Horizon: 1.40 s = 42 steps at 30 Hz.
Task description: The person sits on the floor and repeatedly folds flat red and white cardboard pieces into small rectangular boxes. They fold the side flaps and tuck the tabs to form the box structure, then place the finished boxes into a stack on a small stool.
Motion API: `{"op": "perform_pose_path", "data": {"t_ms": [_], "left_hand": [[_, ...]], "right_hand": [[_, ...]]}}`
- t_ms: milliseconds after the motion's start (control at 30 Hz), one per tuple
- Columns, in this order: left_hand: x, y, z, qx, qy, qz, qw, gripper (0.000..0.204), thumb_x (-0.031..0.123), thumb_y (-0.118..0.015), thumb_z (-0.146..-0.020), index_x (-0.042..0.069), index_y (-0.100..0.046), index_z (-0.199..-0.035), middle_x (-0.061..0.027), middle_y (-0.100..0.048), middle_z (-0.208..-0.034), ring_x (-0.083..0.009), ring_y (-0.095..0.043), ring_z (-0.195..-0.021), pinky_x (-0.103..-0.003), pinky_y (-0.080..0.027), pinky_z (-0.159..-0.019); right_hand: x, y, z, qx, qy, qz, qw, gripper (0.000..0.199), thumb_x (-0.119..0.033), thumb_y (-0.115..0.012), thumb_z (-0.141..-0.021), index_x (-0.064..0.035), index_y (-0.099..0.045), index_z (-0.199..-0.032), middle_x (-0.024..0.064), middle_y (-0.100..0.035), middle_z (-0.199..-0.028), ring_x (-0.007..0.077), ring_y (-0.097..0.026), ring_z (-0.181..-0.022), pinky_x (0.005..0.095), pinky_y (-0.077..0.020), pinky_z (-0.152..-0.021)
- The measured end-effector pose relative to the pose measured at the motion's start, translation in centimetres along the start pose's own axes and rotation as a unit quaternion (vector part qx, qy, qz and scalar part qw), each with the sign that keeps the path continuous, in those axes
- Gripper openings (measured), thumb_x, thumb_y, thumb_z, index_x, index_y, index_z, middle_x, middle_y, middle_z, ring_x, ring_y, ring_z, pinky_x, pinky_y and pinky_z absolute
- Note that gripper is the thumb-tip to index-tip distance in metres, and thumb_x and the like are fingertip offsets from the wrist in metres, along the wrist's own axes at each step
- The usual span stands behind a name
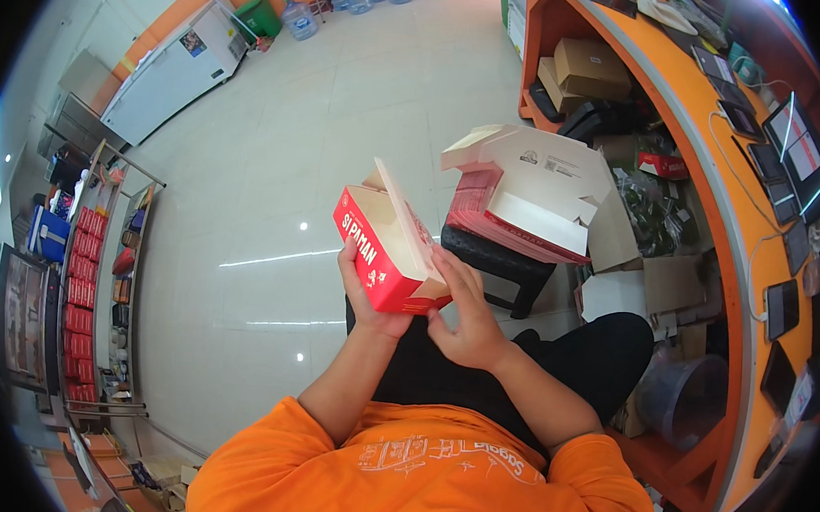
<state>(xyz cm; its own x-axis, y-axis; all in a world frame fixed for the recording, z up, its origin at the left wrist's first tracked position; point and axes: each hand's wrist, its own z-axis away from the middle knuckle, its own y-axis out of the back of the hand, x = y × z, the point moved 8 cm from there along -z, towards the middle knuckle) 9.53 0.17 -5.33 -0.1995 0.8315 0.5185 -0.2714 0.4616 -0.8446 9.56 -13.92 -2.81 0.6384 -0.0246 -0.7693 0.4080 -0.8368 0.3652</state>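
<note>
Fingers of the left hand (375, 316) clasp the red-and-white cardboard box (360, 245), tilted above the lap (421, 374), lid (400, 208) partly raised; the right hand (471, 327) grips its near right end. Beyond, flattened cartons (541, 184) lie stacked on a black stool (523, 293).

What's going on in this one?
A person in an orange shirt is handling a red carton with both hands. The left hand supports its near left side, while the right hand is at its right end. The lid stands raised, so the carton is not closed. Ahead and to the right, a stack of flat cartons sits on a black stool, with an opened-out carton on top.
</note>
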Motion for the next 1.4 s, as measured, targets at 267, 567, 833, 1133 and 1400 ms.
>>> {"op": "perform_pose_path", "data": {"t_ms": [267, 567, 833, 1133, 1400], "left_hand": [[-1.5, 1.3, 0.2, 0.058, 0.053, -0.114, 0.99, 0.063, 0.056, -0.045, -0.103, 0.01, -0.045, -0.146, -0.0089, -0.053, -0.147, -0.0236, -0.055, -0.13, -0.046, -0.046, -0.107], [4.7, -0.4, -0.1, -0.021, -0.172, -0.265, 0.949, 0.042, 0.022, -0.045, -0.11, 0.007, -0.044, -0.15, -0.0071, -0.061, -0.123, -0.0094, -0.061, -0.088, -0.026, -0.053, -0.075], [5.0, -3.5, 0.8, -0.255, -0.229, -0.44, 0.83, 0.05, 0.011, -0.07, -0.097, 0.003, -0.052, -0.143, -0.0072, -0.054, -0.123, -0.0057, -0.055, -0.079, -0.021, -0.046, -0.068], [4.4, -1.7, 0.0, -0.078, -0.204, -0.376, 0.9, 0.05, 0.015, -0.077, -0.094, 0.002, -0.055, -0.137, -0.0021, -0.052, -0.111, -0.0042, -0.053, -0.081, -0.019, -0.045, -0.069], [3.2, -3.3, 0.3, -0.078, -0.205, -0.328, 0.919, 0.063, 0.031, -0.064, -0.103, -0.004, -0.043, -0.151, -0.0087, -0.062, -0.136, -0.0171, -0.064, -0.115, -0.031, -0.051, -0.097]], "right_hand": [[2.2, 3.0, 0.7, 0.153, -0.017, -0.015, 0.988, 0.086, -0.01, -0.083, -0.08, 0.0027, -0.035, -0.15, 0.0219, -0.052, -0.141, 0.0346, -0.049, -0.135, 0.0441, -0.038, -0.113], [7.6, 7.4, 0.9, 0.229, -0.2, -0.423, 0.854, 0.055, -0.034, -0.054, -0.108, 0.0027, -0.044, -0.147, 0.0117, -0.06, -0.134, 0.0157, -0.061, -0.119, 0.0326, -0.0509, -0.1], [8.1, 7.4, 1.1, 0.217, -0.249, -0.512, 0.793, 0.05, -0.035, -0.051, -0.107, 0.0006, -0.051, -0.142, 0.0106, -0.063, -0.135, 0.0185, -0.063, -0.121, 0.0345, -0.0503, -0.101], [7.8, 7.9, 0.8, 0.202, -0.202, -0.503, 0.816, 0.052, -0.036, -0.049, -0.108, 0.0008, -0.048, -0.145, 0.0105, -0.061, -0.138, 0.0187, -0.059, -0.125, 0.0354, -0.0464, -0.106], [7.4, 7.2, 0.7, 0.227, -0.141, -0.311, 0.912, 0.063, -0.037, -0.056, -0.106, 0.0038, -0.038, -0.151, 0.0128, -0.053, -0.143, 0.0196, -0.05, -0.132, 0.0356, -0.0377, -0.114]]}}
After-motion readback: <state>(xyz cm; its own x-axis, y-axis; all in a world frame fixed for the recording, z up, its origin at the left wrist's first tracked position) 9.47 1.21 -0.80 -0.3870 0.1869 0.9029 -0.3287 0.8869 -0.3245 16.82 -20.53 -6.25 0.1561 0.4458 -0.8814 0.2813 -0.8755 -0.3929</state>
